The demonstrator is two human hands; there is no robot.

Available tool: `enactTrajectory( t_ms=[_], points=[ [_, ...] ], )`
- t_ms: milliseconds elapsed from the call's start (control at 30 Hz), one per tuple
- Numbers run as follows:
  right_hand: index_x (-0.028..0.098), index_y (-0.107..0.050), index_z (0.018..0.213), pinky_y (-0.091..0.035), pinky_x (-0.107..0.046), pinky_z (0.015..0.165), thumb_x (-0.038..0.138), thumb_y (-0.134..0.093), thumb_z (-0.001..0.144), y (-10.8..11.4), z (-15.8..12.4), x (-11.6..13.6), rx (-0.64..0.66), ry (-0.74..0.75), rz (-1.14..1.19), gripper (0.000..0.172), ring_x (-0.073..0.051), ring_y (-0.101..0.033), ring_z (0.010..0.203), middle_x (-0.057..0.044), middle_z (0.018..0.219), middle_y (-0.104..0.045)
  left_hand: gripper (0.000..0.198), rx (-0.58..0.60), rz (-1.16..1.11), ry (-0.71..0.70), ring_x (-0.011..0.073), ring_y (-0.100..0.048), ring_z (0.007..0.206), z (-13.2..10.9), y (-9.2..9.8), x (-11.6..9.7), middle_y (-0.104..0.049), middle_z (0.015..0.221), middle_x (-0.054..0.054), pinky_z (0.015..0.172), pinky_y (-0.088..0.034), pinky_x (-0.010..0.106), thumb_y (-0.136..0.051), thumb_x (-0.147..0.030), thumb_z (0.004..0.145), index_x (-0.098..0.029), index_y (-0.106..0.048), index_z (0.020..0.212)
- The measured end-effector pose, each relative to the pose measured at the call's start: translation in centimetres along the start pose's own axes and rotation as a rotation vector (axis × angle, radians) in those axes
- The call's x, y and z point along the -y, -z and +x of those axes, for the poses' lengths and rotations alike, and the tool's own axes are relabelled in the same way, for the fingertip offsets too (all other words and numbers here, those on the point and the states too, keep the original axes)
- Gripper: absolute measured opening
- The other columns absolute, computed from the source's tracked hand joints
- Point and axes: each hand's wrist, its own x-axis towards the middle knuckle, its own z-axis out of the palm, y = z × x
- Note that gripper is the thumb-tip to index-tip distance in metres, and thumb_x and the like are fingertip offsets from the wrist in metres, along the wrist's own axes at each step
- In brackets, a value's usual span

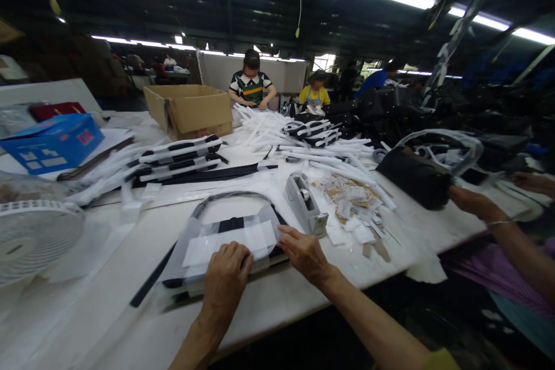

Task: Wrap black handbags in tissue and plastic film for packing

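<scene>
A black handbag (176,282) lies before me on the table, its front covered by a translucent wrapping sheet (191,237) and a white paper piece (208,247). Its wrapped handle loop (234,194) arches toward the far side. My left hand (228,274) presses on the near edge of the covered bag with curled fingers, its palm hidden. At the right edge of the bag, my right hand (306,251) has thumb and fingertips closed together on the wrapping. Just beyond that hand stands a grey tape dispenser (303,202).
Paper tags (355,205) lie scattered right of the dispenser. White-wrapped strips (260,127), a cardboard box (199,107) and a blue box (54,141) are farther back. A white fan (39,237) stands left. At right, a co-worker's hand (472,202) touches another black bag (414,179).
</scene>
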Motion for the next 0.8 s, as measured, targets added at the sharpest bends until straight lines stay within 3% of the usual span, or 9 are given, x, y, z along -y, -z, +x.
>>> enactTrajectory(
  t_ms=[200,367,433,600,800],
  points=[
    [0.021,-0.067,0.090,-0.053,-0.029,0.086,0.036,-0.054,0.096,0.5,0.0,-0.2,0.021,-0.086,0.147,0.021,-0.020,-0.068,0.103,-0.009,0.113,-0.072,0.019,-0.029,0.087,-0.019,0.0205,-0.054,0.077,-0.3,-0.6,-0.4,-0.060,0.078,0.002,0.070,-0.036,0.035,-0.051,-0.023,0.096,-0.021,-0.059,0.079],
    [0.022,-0.064,0.111,-0.049,-0.032,0.078,0.044,-0.058,0.090,1.7,3.9,-0.8,0.193,-0.565,0.149,0.031,-0.021,-0.070,0.085,-0.004,0.093,-0.074,0.013,-0.166,0.016,-0.124,0.0210,-0.056,0.085,-1.6,-0.5,-0.7,-0.063,0.087,0.003,0.078,-0.041,0.036,-0.050,-0.019,0.097,-0.019,-0.061,0.090],
    [0.022,-0.062,0.118,-0.046,-0.031,0.076,0.046,-0.062,0.086,1.3,6.1,-1.0,0.292,-0.676,0.095,0.040,-0.022,-0.069,0.086,-0.004,0.091,-0.075,0.014,-0.210,0.002,-0.148,0.0220,-0.057,0.092,-2.2,-0.5,-0.9,-0.064,0.095,0.005,0.084,-0.043,0.037,-0.049,-0.015,0.096,-0.018,-0.062,0.101],
    [0.019,-0.060,0.118,-0.042,-0.029,0.072,0.038,-0.064,0.083,-1.7,9.4,-1.3,0.363,-0.675,0.012,0.040,-0.024,-0.067,0.090,-0.007,0.093,-0.073,0.023,-0.242,0.014,-0.149,0.0235,-0.059,0.103,-3.1,-0.6,-1.3,-0.066,0.103,0.008,0.096,-0.047,0.041,-0.048,-0.009,0.094,-0.016,-0.060,0.113],
    [0.021,-0.059,0.114,-0.038,-0.028,0.070,0.024,-0.050,0.090,-3.9,9.2,-1.3,0.330,-0.670,-0.100,0.026,-0.022,-0.066,0.085,-0.006,0.084,-0.070,0.027,-0.234,0.018,-0.118,0.0228,-0.061,0.108,-3.4,-0.9,-1.4,-0.067,0.108,0.008,0.098,-0.051,0.042,-0.045,-0.011,0.094,-0.017,-0.058,0.118]
  ],
)
